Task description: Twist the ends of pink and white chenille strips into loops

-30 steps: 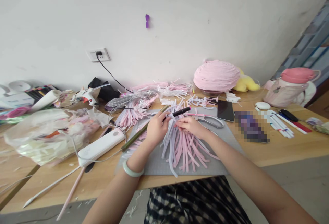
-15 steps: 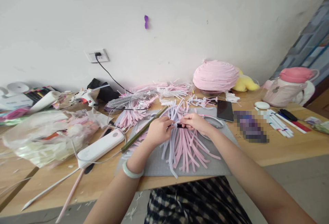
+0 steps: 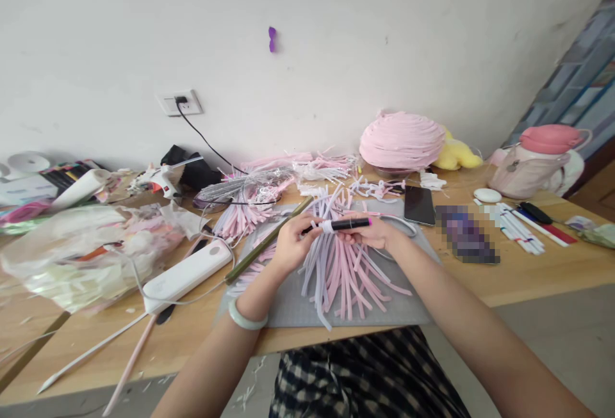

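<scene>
In the middle of the head view, a black marker (image 3: pixel 353 223) lies level above a fanned heap of pink and lavender fuzzy stems (image 3: pixel 343 277). A pale fuzzy stem (image 3: pixel 327 226) is wound around the marker's middle. My left hand (image 3: pixel 295 242) is closed on the marker's left end, thumb against the wound stem. My right hand (image 3: pixel 375 233) is closed behind and under the right half, its fingertips partly hidden by the marker. Beneath the heap lies a grey cutting mat (image 3: pixel 288 306). An olive-green stick (image 3: pixel 266 242) slants beside my left hand.
A white power strip (image 3: pixel 187 277) and a plastic bag of scraps (image 3: pixel 91 245) lie left. A glue gun (image 3: pixel 163 180) sits behind them. To the right are a phone (image 3: pixel 419 205), several markers (image 3: pixel 521 229) and a pink-lidded pot (image 3: pixel 533 162). A pink coil (image 3: pixel 402 141) stands by the wall.
The marker has turned so that more of its right end shows in front of my right hand. My right fingers have shifted from the marker's front to behind it. My left hand has barely moved.
</scene>
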Demonstrator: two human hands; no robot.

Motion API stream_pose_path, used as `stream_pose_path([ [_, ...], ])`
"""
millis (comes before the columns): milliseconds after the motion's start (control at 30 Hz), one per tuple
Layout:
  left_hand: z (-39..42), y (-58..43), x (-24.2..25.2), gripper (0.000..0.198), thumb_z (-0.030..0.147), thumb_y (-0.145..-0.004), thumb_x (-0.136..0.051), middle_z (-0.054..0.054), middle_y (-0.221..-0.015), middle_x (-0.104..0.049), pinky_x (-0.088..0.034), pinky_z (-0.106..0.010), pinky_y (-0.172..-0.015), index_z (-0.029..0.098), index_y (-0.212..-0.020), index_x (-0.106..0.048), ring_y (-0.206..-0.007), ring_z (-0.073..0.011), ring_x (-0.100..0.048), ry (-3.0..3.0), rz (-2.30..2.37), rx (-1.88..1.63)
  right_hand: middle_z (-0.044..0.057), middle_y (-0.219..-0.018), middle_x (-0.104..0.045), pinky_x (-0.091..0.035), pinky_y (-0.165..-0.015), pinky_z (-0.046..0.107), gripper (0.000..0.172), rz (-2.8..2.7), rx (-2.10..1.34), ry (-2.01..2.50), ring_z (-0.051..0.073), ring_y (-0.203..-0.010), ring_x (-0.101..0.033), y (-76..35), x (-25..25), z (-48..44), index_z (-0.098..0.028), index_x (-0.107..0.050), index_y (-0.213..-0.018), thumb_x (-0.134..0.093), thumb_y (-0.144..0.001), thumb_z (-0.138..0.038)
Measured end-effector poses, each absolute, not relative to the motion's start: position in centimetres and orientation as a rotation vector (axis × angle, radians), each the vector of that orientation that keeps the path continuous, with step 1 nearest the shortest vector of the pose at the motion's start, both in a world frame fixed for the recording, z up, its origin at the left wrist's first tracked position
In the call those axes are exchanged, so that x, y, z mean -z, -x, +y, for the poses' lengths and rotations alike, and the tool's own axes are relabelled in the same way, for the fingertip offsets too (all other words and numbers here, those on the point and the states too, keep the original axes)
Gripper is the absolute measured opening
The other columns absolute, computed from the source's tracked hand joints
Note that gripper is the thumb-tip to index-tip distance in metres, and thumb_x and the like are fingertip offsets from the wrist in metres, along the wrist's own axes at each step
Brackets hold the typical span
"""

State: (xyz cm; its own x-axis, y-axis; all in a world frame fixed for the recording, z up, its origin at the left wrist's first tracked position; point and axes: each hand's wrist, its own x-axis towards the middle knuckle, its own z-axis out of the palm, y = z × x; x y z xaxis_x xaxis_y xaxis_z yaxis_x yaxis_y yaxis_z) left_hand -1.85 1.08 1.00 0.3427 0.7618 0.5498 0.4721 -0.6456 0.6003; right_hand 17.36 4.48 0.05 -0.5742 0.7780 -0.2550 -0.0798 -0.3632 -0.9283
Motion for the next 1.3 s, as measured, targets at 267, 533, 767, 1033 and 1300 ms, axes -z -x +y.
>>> stream_pose_path([
  [267, 0.8, 1.5, -0.7, 0.022, 0.022, -0.081, -0.048, -0.006, -0.078, -0.065, -0.045, -0.028, -0.068, 0.018, -0.090, -0.067, -0.074, -0.0178, -0.059, -2.687, 0.926, -0.921, -0.003, -0.058, -0.059, -0.038, -0.049, 0.018, 0.015, -1.494, -1.589, 1.019, 0.005, -0.049, -0.049, -18.4, -1.4, 4.3, -0.013, -0.065, -0.080, -0.065, -0.066, -0.019],
  [533, 1.6, 2.5, -0.3, 0.025, 0.019, -0.080, -0.049, -0.007, -0.083, -0.065, -0.043, -0.029, -0.068, 0.016, -0.100, -0.064, -0.074, -0.0172, -0.055, -2.816, 1.308, -1.423, 0.007, -0.065, -0.065, -0.045, -0.042, 0.019, 0.039, -1.100, -1.838, 1.165, 0.009, -0.047, -0.056, -19.3, -2.0, 4.4, -0.013, -0.059, -0.078, -0.035, -0.089, -0.042],
  [767, 1.8, 2.8, -0.2, 0.027, 0.021, -0.081, -0.049, -0.008, -0.084, -0.063, -0.043, -0.029, -0.070, 0.015, -0.104, -0.062, -0.074, -0.0174, -0.054, -2.789, 1.469, -1.526, 0.006, -0.067, -0.066, -0.049, -0.051, 0.012, 0.026, -0.833, -1.897, 0.822, 0.005, -0.052, -0.059, -18.6, -2.0, 4.2, -0.011, -0.058, -0.074, -0.040, -0.090, -0.021],
  [1033, 2.2, 2.4, 0.2, 0.025, 0.026, -0.083, -0.047, -0.009, -0.089, -0.062, -0.044, -0.033, -0.076, 0.015, -0.103, -0.058, -0.082, -0.0190, -0.055, -2.585, 1.511, -1.461, -0.003, -0.053, -0.057, -0.041, -0.041, 0.009, 0.015, -0.892, -1.898, 0.780, 0.001, -0.042, -0.048, -17.9, -0.7, 4.2, -0.011, -0.059, -0.059, -0.074, -0.058, -0.011],
  [1300, 1.3, 0.9, 0.3, 0.019, 0.023, -0.081, -0.045, -0.006, -0.086, -0.063, -0.043, -0.030, -0.071, 0.016, -0.095, -0.056, -0.079, -0.0181, -0.057, -2.106, 1.278, -1.150, -0.003, -0.049, -0.057, -0.038, -0.043, 0.017, 0.018, -1.355, -1.869, 0.978, 0.005, -0.042, -0.047, -16.1, 0.6, 3.4, -0.012, -0.063, -0.060, -0.076, -0.052, -0.022],
])
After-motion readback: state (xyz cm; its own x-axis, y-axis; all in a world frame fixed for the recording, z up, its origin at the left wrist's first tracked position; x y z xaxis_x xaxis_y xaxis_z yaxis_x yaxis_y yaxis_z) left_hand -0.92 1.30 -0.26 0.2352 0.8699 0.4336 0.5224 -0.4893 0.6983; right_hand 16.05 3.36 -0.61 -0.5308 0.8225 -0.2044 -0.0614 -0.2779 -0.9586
